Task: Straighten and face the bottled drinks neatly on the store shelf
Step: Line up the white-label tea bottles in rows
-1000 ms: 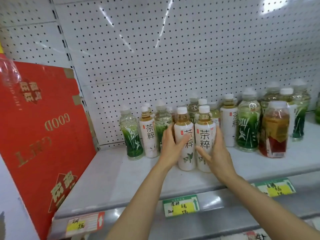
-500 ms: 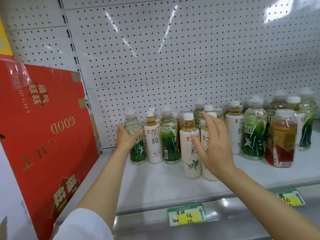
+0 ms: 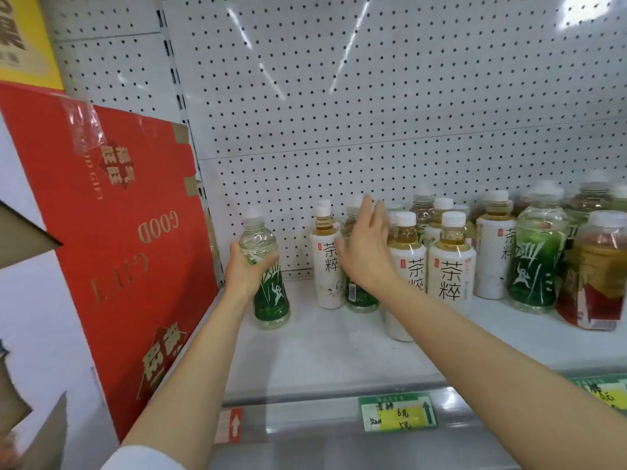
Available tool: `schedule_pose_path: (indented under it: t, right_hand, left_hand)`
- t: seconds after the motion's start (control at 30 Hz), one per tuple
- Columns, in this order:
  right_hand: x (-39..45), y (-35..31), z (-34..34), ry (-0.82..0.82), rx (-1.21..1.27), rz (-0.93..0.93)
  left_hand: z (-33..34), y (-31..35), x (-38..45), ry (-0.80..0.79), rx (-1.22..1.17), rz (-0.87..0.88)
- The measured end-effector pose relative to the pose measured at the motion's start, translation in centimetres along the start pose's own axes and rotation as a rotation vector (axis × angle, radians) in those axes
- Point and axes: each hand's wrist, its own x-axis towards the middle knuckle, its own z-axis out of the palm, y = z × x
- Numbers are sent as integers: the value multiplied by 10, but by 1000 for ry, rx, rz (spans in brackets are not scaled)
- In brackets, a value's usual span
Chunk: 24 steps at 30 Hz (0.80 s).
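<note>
**Inspector A:** We start with the green bottle (image 3: 268, 283) at the left end of the row. It stands upright on the shelf (image 3: 322, 354), apart from the others and nearer the front edge. The left hand (image 3: 246, 269) grips it at the shoulder, fingers curled round the clear upper part. We judge it is being turned or slid so that its label faces out.

**Inspector B:** Agreed. The forearm reaches up from the lower left and the wrist is bent back slightly. A grip that high suits twisting and steering an upright bottle.

**Inspector A:** Next along, a white tea bottle (image 3: 327, 262) stands just beside a second green bottle (image 3: 359, 296), which is mostly hidden.

**Inspector B:** The right hand (image 3: 364, 252) hides it. The fingers are straight and spread, the palm is turned towards those bottles, and nothing is held. We cannot tell whether it touches them. We read it as poised to steady or push the pair.

**Inspector A:** To the right, two front tea bottles (image 3: 449, 262) stand side by side, labels forward. Further right are a mixed group of green bottles and a red-labelled bottle (image 3: 597, 283), with more bottles behind. We judge that part not yet sorted.

**Inspector B:** A red gift box (image 3: 112, 239) leans against the left end of the shelf, and a green price tag (image 3: 397, 413) sits on the front rail.
</note>
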Motion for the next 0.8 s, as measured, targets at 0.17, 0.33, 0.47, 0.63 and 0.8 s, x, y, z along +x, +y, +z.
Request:
schedule_pose_path:
  t: [0.17,0.33,0.47,0.63,0.8]
  right_hand:
    - [21,4,22,53,51,180]
    - [27,8,38,84,51,238]
    - [28,14,38,71,53,298]
    - [18,9,39,103,147,252]
    - [-6,3,39,192,167,170]
  left_hand:
    - [-31,-5,-13,31,-64,10]
    - [-49,-13,-16,52,-107,-57]
    - [-54,-10,-20,34,-62,-46]
    - [-55,-15,-27,25,132,-96]
    - [-52,-34,-33,95,377,-127]
